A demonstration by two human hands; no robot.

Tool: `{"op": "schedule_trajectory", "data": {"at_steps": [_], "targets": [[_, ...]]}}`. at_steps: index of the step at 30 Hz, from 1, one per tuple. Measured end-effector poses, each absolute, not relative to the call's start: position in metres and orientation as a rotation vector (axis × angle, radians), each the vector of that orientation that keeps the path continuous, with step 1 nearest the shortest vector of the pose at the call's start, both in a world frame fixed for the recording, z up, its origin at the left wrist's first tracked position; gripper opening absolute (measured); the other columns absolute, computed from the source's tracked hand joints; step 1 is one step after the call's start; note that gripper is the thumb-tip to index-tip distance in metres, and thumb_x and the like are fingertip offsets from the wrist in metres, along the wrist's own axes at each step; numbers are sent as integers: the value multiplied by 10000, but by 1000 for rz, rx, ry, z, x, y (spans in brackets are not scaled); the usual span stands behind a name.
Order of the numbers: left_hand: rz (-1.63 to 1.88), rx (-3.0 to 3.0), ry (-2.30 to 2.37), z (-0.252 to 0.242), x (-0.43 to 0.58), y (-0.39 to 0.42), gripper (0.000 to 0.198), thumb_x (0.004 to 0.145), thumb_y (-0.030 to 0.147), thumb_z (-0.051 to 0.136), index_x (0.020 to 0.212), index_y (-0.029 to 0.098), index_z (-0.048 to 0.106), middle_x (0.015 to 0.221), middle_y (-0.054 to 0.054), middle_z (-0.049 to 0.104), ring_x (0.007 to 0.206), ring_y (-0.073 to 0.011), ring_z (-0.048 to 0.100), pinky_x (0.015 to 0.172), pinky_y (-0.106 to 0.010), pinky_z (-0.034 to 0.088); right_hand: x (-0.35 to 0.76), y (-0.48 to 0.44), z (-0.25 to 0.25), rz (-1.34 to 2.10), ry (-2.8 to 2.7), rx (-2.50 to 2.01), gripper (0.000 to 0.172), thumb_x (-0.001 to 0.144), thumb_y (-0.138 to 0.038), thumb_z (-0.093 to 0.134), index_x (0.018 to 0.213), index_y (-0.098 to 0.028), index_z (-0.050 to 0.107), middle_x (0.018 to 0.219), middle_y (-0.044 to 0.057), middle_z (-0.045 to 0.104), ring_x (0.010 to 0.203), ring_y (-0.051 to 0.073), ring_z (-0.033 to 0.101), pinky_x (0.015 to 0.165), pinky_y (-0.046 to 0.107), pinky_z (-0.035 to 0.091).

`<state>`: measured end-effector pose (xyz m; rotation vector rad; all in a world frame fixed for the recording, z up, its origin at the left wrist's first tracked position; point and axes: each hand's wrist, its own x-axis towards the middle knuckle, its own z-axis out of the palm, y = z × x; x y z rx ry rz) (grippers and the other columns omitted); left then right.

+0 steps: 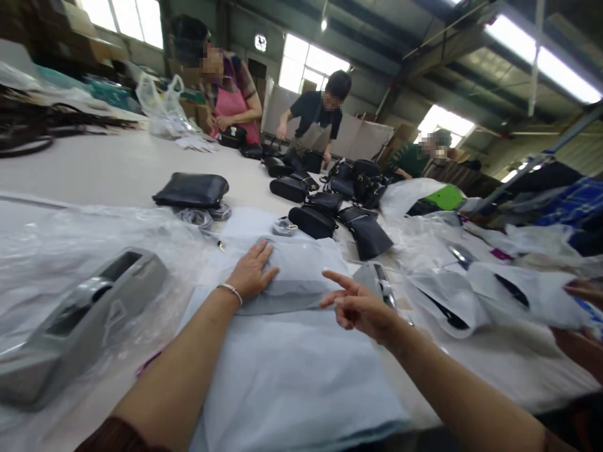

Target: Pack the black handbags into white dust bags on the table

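My left hand lies flat with fingers stretched out on a bundle wrapped in pale grey-white tissue paper in the middle of the table. A thin bracelet circles that wrist. My right hand hovers just right of the bundle, forefinger pointing left, the other fingers loosely curled, holding nothing. Under both hands lies a stack of pale blue tissue sheets.
A grey tape dispenser sits at the left on clear plastic bags. Black handbags lie further back. Wrapped items in white bags cover the right. Three people work at the table's far side. Another person's fingers show at the right edge.
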<state>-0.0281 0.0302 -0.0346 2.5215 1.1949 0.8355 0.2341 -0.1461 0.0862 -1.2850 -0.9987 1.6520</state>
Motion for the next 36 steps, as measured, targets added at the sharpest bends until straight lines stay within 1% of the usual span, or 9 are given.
{"op": "schedule_trajectory", "data": {"at_steps": [4,11,15,22,26,29,31,33,36], "targets": [[849,2502,1202,-37,-29,28,743,962,555,500,1534,89,409,1639,-212,314,1509,-372,315,1221,-560,311,183,-62,84,1824,-990,-1190,794,736,-171,687,1474,-268,410,728,-34,697,370,58,429,397,186,298],[933,2449,1176,-39,-28,26,743,929,524,581,1539,147,387,1627,-191,349,1505,-361,330,1204,-564,339,166,13,65,2028,-846,-1223,545,774,-139,609,1288,-263,475,660,-70,602,372,30,327,395,117,235],[993,2406,1142,-39,-28,25,779,906,478,621,1553,150,337,1611,-186,376,1508,-347,326,1208,-582,336,168,20,59,2041,-857,-1234,484,788,-169,616,1239,-276,474,665,-80,585,368,25,308,388,108,216],[941,2461,1149,-33,-29,22,705,925,473,606,1539,198,395,1618,-183,354,1492,-373,345,1190,-596,354,160,15,60,1946,-943,-1316,557,761,-157,586,1281,-297,440,642,-96,549,366,35,295,379,115,202],[887,2525,1173,-27,-28,21,634,937,458,591,1497,187,470,1621,-182,345,1487,-375,350,1216,-567,325,156,11,62,1851,-1081,-1425,671,766,-182,560,1403,-291,379,625,-101,536,369,48,294,385,135,196],[867,2536,1182,-27,-27,21,632,935,449,592,1499,190,474,1628,-176,336,1493,-375,339,1221,-564,319,156,17,61,1580,-1441,-1662,748,784,-180,535,1506,-260,358,604,-78,558,383,85,373,411,192,291],[858,2538,1189,-28,-27,22,633,942,459,578,1505,191,472,1633,-177,327,1501,-380,323,1217,-573,320,158,24,60,1191,-1819,-1806,713,778,-150,554,1483,-209,463,653,-23,630,483,133,516,520,261,434],[848,2535,1197,-30,-27,22,634,951,475,561,1512,195,467,1638,-177,319,1506,-381,311,1206,-586,330,162,32,61,736,-2144,-1836,658,776,-135,590,1432,-177,552,841,64,726,729,210,656,747,341,516],[830,2524,1208,-32,-26,23,647,949,479,559,1519,190,462,1643,-184,307,1511,-391,294,1190,-601,345,171,36,65,279,-2266,-1867,634,849,-191,590,1479,-178,521,1135,146,730,1052,309,660,971,415,468]]}}
